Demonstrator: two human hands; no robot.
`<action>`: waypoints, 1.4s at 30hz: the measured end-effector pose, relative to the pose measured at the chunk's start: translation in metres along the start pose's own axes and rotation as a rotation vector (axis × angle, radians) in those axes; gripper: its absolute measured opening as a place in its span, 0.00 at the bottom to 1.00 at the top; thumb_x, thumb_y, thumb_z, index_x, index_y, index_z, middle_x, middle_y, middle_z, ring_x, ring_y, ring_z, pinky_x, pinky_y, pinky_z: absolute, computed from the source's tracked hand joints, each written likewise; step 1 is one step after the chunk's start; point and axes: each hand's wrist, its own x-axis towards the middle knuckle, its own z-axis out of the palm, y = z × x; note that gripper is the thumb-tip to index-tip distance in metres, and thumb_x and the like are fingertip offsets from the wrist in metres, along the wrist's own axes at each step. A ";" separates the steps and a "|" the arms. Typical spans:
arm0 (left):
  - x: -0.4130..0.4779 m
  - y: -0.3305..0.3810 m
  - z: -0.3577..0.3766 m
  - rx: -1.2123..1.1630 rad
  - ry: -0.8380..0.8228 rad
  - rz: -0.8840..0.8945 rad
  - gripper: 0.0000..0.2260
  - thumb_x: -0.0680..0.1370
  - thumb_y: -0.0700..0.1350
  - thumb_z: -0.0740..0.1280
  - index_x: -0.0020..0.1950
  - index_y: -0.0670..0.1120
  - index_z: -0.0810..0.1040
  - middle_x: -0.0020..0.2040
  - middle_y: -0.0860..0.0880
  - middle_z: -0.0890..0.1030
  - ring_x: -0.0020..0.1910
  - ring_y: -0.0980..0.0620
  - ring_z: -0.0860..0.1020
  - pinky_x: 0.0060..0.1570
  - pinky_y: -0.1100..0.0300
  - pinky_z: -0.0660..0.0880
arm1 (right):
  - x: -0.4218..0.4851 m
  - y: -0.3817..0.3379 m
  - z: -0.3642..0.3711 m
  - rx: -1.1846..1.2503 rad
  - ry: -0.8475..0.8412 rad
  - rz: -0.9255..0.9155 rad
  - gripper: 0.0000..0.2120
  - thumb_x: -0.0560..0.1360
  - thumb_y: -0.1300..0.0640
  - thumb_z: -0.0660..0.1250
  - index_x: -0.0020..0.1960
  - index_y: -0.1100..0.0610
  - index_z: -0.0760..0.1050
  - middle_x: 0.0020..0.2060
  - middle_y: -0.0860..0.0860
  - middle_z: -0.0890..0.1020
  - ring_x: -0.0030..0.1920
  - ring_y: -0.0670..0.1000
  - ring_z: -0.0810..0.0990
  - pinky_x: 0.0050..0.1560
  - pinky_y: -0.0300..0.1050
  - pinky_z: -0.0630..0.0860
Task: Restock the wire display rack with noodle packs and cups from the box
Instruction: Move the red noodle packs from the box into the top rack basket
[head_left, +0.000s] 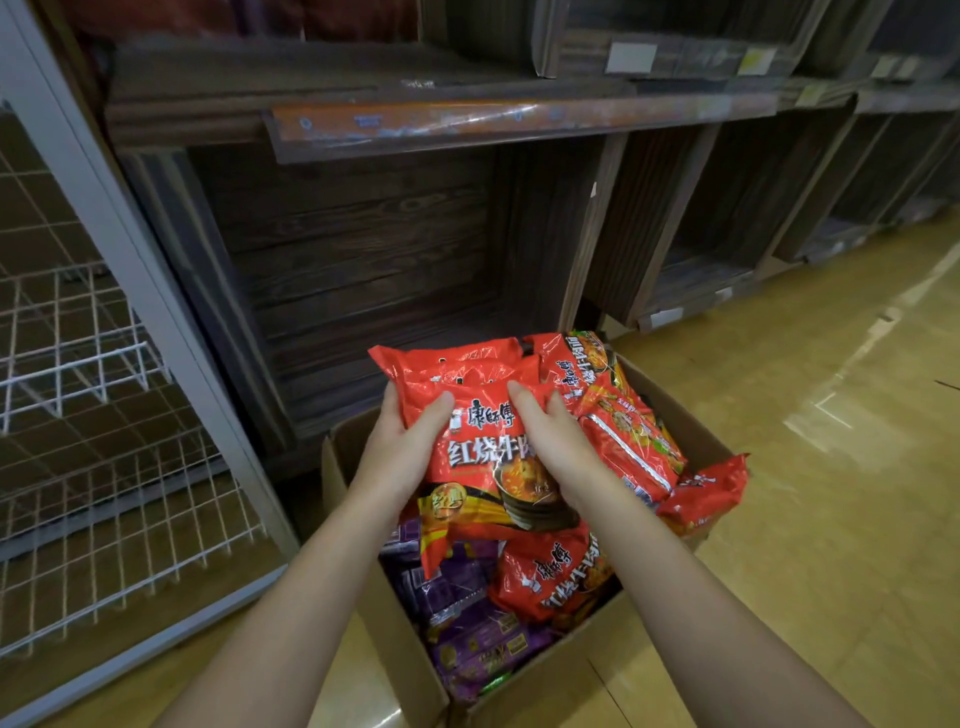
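Note:
A large red noodle multipack (483, 447) is lifted above the open cardboard box (363, 587) on the floor. My left hand (400, 441) grips its left side, thumb on the front. My right hand (556, 436) holds its right side, fingers over the front. More red noodle packs (628, 431) and purple noodle packs (467, 608) fill the box. The white wire display rack (104, 457) stands at the left, its baskets bare where I can see them.
Dark wooden shelving (374, 249) stands right behind the box, with a price rail (441, 124) above. More wooden bins (727, 249) run along to the right. Yellow floor (831, 467) stretches right of the box. The rack's grey frame post (171, 312) rises between rack and shelving.

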 end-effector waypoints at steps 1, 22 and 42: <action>0.003 -0.002 -0.001 -0.025 -0.009 -0.012 0.22 0.76 0.55 0.69 0.69 0.57 0.69 0.56 0.50 0.83 0.50 0.49 0.83 0.55 0.50 0.79 | -0.001 0.000 -0.002 0.005 -0.028 0.014 0.38 0.75 0.33 0.60 0.78 0.50 0.54 0.68 0.48 0.71 0.68 0.54 0.72 0.68 0.51 0.66; -0.061 0.277 0.010 0.127 0.080 0.069 0.20 0.78 0.67 0.52 0.64 0.59 0.67 0.50 0.57 0.81 0.47 0.59 0.81 0.45 0.61 0.76 | -0.096 -0.254 -0.065 0.180 0.149 -0.090 0.21 0.74 0.33 0.62 0.63 0.42 0.69 0.55 0.45 0.83 0.54 0.49 0.82 0.60 0.56 0.77; -0.261 0.618 -0.139 -0.014 0.404 0.273 0.18 0.80 0.64 0.52 0.63 0.57 0.69 0.48 0.54 0.83 0.44 0.57 0.83 0.44 0.59 0.78 | -0.300 -0.617 -0.017 0.152 -0.249 -0.365 0.23 0.75 0.34 0.62 0.65 0.43 0.66 0.53 0.46 0.83 0.50 0.48 0.85 0.56 0.55 0.80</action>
